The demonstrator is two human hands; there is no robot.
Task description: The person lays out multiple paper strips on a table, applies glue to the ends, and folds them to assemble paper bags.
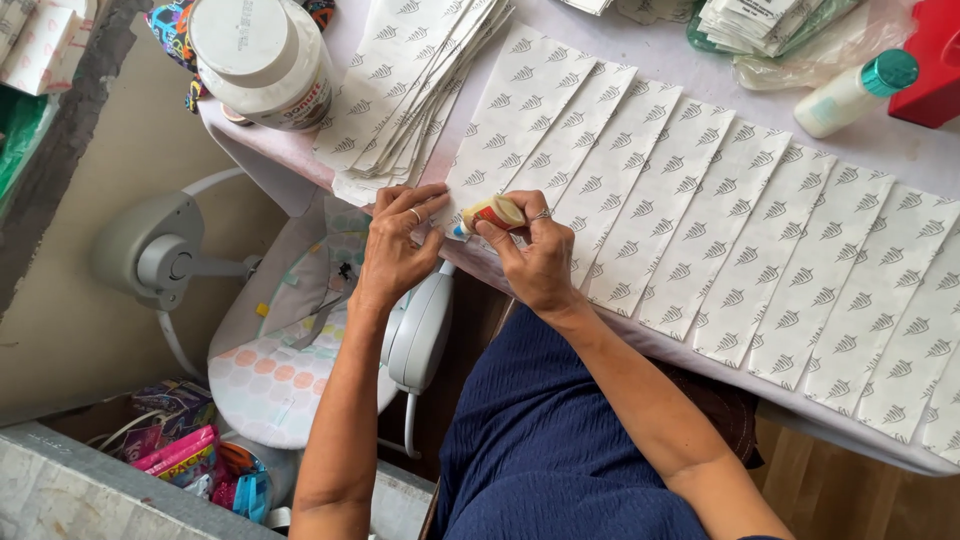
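Two hands work at the near edge of the table (900, 150), which is draped in a pale, slightly wrinkled cloth. My right hand (535, 258) pinches a small soft glue tube (497, 213), cream and orange with a blue nozzle, its tip touching the bottom edge of the leftmost paper strip (520, 120). My left hand (397, 245) lies flat, fingers spread, pressing that strip's lower corner. Many long, thin white strips, printed with small grey leaf marks, lie side by side in an overlapping row (760, 250) running to my right. A loose stack of the same strips (410, 90) sits just beyond my left hand, beside a round white jar (262, 60). Little bare cloth shows between them.
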